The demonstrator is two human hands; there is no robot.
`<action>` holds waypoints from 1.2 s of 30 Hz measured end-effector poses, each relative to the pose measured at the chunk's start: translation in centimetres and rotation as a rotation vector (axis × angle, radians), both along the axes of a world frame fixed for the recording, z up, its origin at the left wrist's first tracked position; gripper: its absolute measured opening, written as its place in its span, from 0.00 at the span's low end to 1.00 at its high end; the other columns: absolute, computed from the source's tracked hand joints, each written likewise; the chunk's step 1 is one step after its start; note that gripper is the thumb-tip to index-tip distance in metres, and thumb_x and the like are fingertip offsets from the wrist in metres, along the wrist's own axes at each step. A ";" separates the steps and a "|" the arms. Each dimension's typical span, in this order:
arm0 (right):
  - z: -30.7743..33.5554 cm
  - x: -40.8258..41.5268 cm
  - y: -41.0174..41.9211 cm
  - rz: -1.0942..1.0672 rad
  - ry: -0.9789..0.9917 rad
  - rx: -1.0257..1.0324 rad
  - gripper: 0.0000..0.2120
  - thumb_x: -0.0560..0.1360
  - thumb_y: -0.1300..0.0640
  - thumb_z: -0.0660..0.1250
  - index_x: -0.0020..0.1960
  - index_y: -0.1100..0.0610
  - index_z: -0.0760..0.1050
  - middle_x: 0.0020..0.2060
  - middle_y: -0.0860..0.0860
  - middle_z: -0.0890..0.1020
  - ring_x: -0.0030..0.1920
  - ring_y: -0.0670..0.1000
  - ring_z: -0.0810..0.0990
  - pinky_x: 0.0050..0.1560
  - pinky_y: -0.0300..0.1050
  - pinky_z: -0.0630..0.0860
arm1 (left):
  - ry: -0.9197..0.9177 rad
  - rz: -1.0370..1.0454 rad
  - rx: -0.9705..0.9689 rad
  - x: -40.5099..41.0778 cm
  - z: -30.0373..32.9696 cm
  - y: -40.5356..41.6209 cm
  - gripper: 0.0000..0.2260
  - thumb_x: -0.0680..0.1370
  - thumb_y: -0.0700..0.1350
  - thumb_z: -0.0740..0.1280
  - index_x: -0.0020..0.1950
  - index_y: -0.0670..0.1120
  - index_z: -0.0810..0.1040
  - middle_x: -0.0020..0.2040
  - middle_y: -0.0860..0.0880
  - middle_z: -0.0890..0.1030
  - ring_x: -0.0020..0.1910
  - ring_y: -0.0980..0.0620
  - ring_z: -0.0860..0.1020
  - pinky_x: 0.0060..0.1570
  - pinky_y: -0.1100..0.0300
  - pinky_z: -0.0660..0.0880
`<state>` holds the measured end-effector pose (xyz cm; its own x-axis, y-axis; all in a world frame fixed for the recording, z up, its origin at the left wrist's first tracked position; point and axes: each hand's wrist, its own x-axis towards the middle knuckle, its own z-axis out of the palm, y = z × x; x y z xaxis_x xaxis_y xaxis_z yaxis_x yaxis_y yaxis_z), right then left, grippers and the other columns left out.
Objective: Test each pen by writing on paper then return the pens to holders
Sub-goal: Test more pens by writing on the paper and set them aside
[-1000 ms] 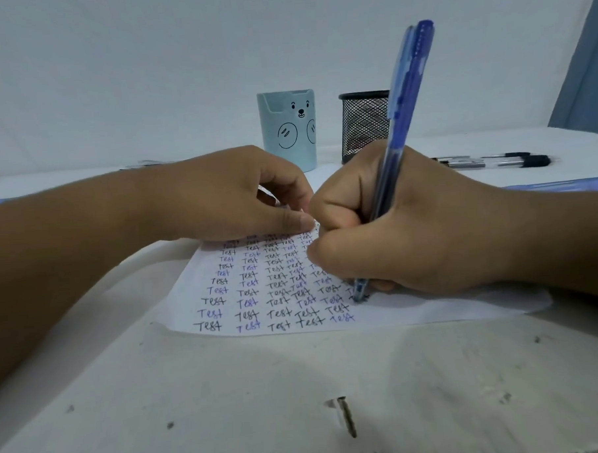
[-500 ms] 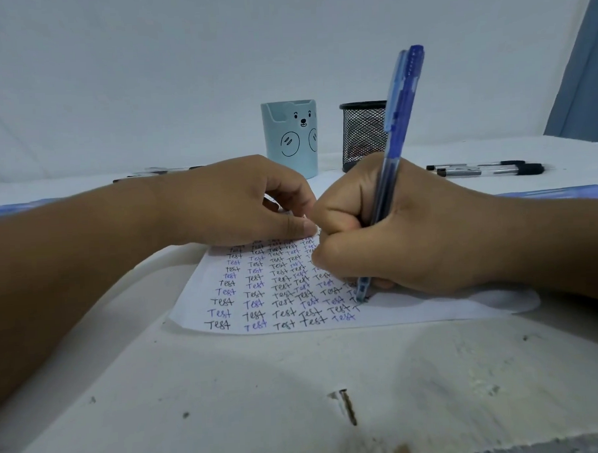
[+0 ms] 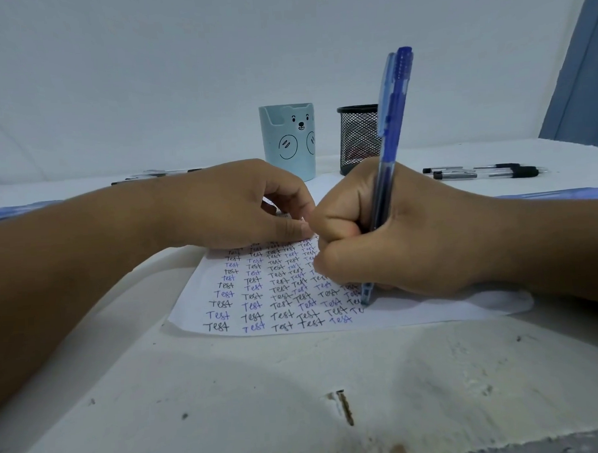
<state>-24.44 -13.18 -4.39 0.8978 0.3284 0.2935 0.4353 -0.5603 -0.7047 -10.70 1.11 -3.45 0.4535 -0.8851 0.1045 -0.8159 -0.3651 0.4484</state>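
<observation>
Right hand [image 3: 404, 235] wrapped tightly around a translucent blue plastic click pen [image 3: 389, 160], fingers curled into a near fist low on the barrel, tip down on the white sheet of paper [image 3: 431, 311] at the end of a row of handwritten "Test" words. Left hand [image 3: 235, 205] resting on the upper part of the same sheet, fingers loosely bent and thumb flat on the paper, pinning it, gripping nothing. Pen standing almost upright, clip end high above the knuckles. Probably very light and stiff, with a smooth barrel, somewhat slippery; best held low near the tip for writing, then at mid-barrel for dropping into a holder. Paper thin and soft, likely to slide or wrinkle on the white table [image 3: 298, 397] if not pressed. Behind the hands, a pale blue bear-face pen cup [image 3: 287, 141] and a black wire-mesh pen cup [image 3: 357, 138], standing near each other. Two black-capped clear pens [image 3: 483, 172] lying to the right on the table, more pens at far left, blurred.
</observation>
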 end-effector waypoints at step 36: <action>1.6 1.5 -2.6 -0.435 0.010 0.548 0.21 0.82 0.37 0.51 0.51 0.54 0.70 0.21 0.51 0.64 0.18 0.50 0.59 0.23 0.34 0.56 | -0.009 0.010 0.027 0.6 0.0 0.2 0.07 0.73 0.60 0.72 0.50 0.65 0.81 0.53 0.62 0.82 0.55 0.63 0.80 0.65 0.55 0.75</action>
<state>-22.99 -15.79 -2.77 0.9177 -0.2547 0.3049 0.2439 -0.2446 -0.9384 -10.13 1.27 -3.50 0.4614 -0.8831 0.0846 -0.8162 -0.3852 0.4306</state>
